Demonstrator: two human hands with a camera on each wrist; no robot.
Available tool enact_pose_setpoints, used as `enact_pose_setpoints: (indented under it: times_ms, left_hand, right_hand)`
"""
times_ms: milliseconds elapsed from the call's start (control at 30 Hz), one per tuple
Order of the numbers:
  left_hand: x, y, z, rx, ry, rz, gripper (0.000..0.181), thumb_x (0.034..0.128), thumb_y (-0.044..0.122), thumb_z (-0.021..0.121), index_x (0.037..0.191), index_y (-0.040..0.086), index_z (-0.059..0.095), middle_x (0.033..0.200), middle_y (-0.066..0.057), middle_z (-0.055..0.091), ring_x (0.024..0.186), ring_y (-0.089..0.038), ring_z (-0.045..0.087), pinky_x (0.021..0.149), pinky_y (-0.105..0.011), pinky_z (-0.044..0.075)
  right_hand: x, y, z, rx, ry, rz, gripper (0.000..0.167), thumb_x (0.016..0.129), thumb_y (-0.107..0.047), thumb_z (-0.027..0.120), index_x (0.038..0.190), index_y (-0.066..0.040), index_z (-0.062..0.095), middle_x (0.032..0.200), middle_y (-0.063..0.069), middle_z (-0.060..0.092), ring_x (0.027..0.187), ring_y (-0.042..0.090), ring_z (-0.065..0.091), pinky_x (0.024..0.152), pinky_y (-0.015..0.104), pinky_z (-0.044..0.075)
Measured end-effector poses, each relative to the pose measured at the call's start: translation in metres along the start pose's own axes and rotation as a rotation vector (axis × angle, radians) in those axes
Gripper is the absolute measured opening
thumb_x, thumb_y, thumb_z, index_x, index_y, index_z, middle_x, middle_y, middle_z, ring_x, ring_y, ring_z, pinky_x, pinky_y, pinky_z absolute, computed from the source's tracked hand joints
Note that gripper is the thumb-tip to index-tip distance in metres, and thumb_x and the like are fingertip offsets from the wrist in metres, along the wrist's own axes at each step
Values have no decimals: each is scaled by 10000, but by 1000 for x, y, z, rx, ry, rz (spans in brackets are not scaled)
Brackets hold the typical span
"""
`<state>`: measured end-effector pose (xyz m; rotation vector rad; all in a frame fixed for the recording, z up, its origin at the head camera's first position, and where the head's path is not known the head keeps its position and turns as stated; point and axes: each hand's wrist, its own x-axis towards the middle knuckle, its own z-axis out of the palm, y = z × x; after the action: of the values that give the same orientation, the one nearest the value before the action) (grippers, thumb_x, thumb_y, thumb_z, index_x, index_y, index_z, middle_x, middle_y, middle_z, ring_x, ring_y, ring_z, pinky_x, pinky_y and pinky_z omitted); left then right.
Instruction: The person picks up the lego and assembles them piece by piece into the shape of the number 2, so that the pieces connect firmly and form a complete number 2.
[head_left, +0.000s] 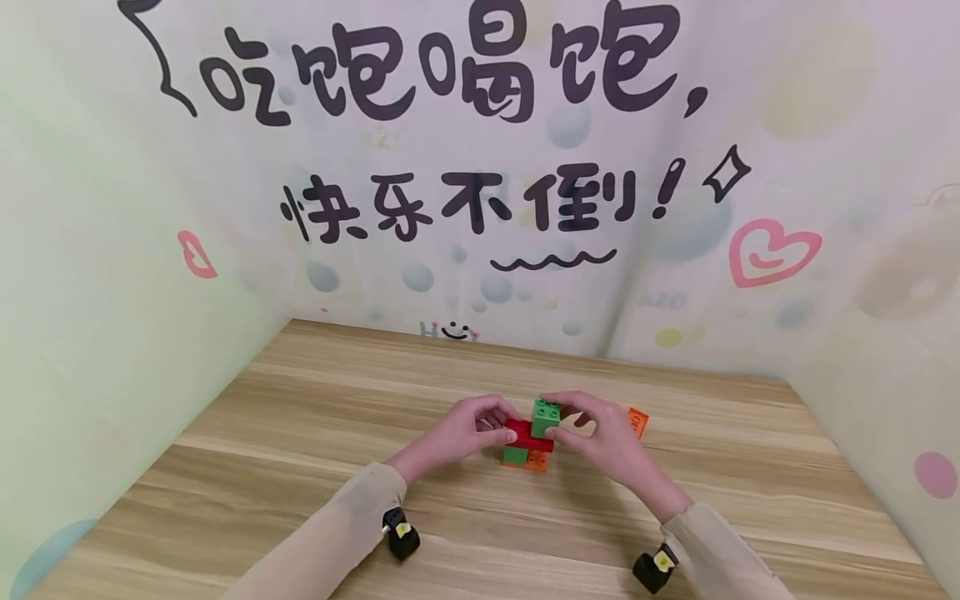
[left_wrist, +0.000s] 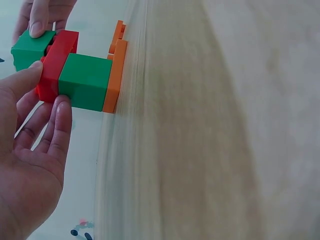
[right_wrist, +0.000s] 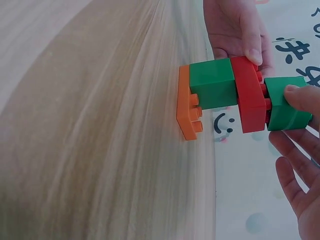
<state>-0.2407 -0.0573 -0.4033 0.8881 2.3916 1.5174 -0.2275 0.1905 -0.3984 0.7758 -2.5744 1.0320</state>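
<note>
A small stack of toy building bricks stands on the table in front of me. At its base is an orange brick, with a lower green brick on its left part. Across that lies a red brick, which my left hand pinches at its left end. My right hand holds an upper green brick between thumb and fingers over the red brick's right end. In the right wrist view, red studs show in a narrow gap between those two bricks.
Another orange brick lies on the wooden table just beyond my right hand, partly hidden by it. Behind the table hangs a white printed backdrop, with pale walls at both sides.
</note>
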Motion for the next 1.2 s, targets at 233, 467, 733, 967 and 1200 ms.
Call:
enact_pose_setpoints:
  times_ms: [233, 467, 733, 967, 1200]
  left_hand:
    - [0, 0, 0, -5, 0, 2, 221, 932, 107, 674, 1138, 29, 660, 1048, -149, 695, 936, -198, 617, 833, -292, 531]
    - [0, 1, 1, -17, 8, 3, 213, 927, 87, 675, 1128, 18, 661, 1038, -161, 694, 914, -186, 611, 812, -275, 528]
    - [0, 2, 2, -9, 17, 1, 205, 929, 88, 672, 1123, 23, 662, 1037, -158, 697, 918, -191, 614, 805, -257, 523]
    - [0, 0, 2, -11, 15, 0, 208, 928, 88, 674, 1126, 26, 661, 1033, -152, 694, 910, -184, 608, 800, -237, 515]
    - [0, 0, 2, -6, 12, 6, 211, 931, 93, 671, 1132, 29, 659, 1039, -148, 695, 914, -181, 608, 807, -251, 519]
  right_hand:
    - [-1, 1, 0, -3, 0, -11, 434, 828, -209, 804, 1243, -222, 678, 1117, -55, 725, 909, 90, 660, 730, 245, 552]
    - [-2, -1, 1, 6, -3, -19, 435, 825, -199, 805, 1242, -211, 680, 1117, -44, 726, 914, 156, 679, 728, 254, 552]
    - [-2, -2, 0, 3, 6, -28, 431, 819, -180, 810, 1232, -174, 687, 1103, -49, 730, 903, 90, 656, 721, 238, 541]
    - [-3, 0, 0, -1, 5, -36, 427, 810, -171, 816, 1216, -201, 690, 1097, -32, 735, 898, 154, 681, 717, 243, 547]
    - [-2, -1, -2, -18, -1, -76, 426, 801, -167, 823, 1209, -171, 698, 1112, -3, 742, 885, 221, 693, 711, 239, 545]
